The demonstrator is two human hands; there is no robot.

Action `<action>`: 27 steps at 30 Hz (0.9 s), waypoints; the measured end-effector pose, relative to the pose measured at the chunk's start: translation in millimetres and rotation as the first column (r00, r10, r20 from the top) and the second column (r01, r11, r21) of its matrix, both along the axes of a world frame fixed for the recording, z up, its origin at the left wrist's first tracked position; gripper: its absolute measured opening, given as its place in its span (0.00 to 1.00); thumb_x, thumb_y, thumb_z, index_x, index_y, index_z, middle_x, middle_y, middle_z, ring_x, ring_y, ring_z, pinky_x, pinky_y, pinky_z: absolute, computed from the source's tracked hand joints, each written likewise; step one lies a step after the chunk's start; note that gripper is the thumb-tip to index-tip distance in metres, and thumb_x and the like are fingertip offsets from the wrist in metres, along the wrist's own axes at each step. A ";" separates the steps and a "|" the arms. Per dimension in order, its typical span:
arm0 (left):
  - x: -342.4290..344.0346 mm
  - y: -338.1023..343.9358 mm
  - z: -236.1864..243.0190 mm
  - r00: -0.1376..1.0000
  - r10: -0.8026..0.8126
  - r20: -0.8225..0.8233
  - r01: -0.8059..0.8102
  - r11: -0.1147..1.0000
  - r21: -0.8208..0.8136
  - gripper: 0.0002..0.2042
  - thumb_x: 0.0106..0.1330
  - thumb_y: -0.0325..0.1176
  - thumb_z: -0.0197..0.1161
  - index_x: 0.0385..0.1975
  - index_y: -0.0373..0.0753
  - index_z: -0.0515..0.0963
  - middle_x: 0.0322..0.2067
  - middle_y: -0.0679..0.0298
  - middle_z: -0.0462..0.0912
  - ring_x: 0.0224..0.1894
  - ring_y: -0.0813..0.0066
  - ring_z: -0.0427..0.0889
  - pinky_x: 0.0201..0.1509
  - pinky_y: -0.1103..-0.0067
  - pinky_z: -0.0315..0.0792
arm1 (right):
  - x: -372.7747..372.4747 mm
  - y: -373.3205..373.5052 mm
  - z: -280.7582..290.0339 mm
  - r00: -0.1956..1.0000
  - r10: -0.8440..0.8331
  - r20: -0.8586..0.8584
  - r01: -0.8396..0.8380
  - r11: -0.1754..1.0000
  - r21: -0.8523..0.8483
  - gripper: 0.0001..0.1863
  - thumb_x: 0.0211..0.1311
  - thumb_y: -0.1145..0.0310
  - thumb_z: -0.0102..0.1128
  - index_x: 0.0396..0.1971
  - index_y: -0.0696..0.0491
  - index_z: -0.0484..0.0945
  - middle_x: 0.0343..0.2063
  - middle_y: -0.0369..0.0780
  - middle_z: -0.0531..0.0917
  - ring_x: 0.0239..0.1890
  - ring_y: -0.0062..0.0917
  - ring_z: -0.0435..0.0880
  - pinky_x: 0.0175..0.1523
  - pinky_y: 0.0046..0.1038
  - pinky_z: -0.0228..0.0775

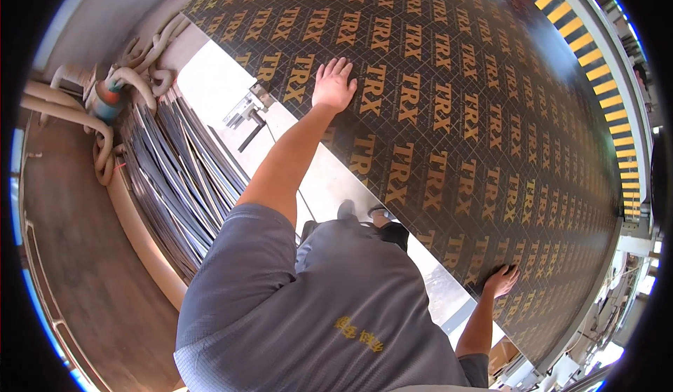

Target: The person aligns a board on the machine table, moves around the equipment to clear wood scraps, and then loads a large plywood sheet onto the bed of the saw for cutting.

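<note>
A large dark board (484,146) with rows of gold printed lettering fills the upper right, its near edge running diagonally past my body. My left hand (335,85) lies flat on its top near that edge, fingers stretched forward and slightly apart. Farther right along the same edge, my right hand (502,280) rests on the board too, smaller in view, with its fingers laid out over the surface. Neither hand grips anything. Below the board shows a pale metal surface (336,164).
A clamp-like metal fitting with a black handle (252,131) sits beside the board's edge at left. Long dark strips (175,171) lie bundled beyond it, near beige hoses (105,129). A yellow-and-black striped beam (601,76) curves along the far right side.
</note>
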State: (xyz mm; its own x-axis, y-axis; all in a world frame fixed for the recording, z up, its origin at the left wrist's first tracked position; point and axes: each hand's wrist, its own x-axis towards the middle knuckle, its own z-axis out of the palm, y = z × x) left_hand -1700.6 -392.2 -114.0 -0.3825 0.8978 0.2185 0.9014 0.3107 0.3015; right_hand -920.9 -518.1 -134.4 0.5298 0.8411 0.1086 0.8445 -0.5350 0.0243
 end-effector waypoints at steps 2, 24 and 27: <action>-0.9 0.2 0.9 1.000 0.000 0.017 0.000 1.000 0.009 0.27 0.75 0.47 0.54 0.71 0.44 0.69 0.75 0.63 0.65 0.79 0.63 0.57 0.83 0.62 0.47 | -6.4 1.2 3.2 1.000 -0.007 -0.003 0.007 1.000 -0.004 0.34 0.80 0.42 0.38 0.77 0.45 0.62 0.77 0.43 0.61 0.78 0.40 0.58 0.80 0.46 0.50; -0.7 0.5 -6.3 0.999 -0.026 -0.023 0.029 0.990 0.135 0.23 0.71 0.43 0.60 0.63 0.43 0.76 0.68 0.62 0.72 0.72 0.58 0.66 0.77 0.62 0.57 | -9.7 -6.0 9.0 0.999 -0.032 0.031 0.033 0.999 -0.015 0.33 0.79 0.43 0.40 0.75 0.47 0.64 0.76 0.43 0.62 0.78 0.39 0.59 0.79 0.45 0.51; -7.0 0.1 -20.4 0.997 -0.051 -0.059 0.062 0.979 0.195 0.24 0.68 0.44 0.60 0.63 0.44 0.75 0.67 0.61 0.73 0.72 0.57 0.67 0.77 0.59 0.57 | -7.2 -0.6 7.2 1.000 0.023 -0.009 -0.023 1.000 0.018 0.34 0.79 0.42 0.40 0.75 0.47 0.64 0.76 0.44 0.62 0.77 0.41 0.60 0.78 0.46 0.55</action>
State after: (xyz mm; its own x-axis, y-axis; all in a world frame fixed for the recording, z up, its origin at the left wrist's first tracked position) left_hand -1707.6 -392.1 -134.4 -0.3153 0.8552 0.4113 0.9323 0.1982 0.3026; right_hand -928.1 -518.7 -127.2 0.5113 0.8512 0.1188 0.8567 -0.5157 0.0077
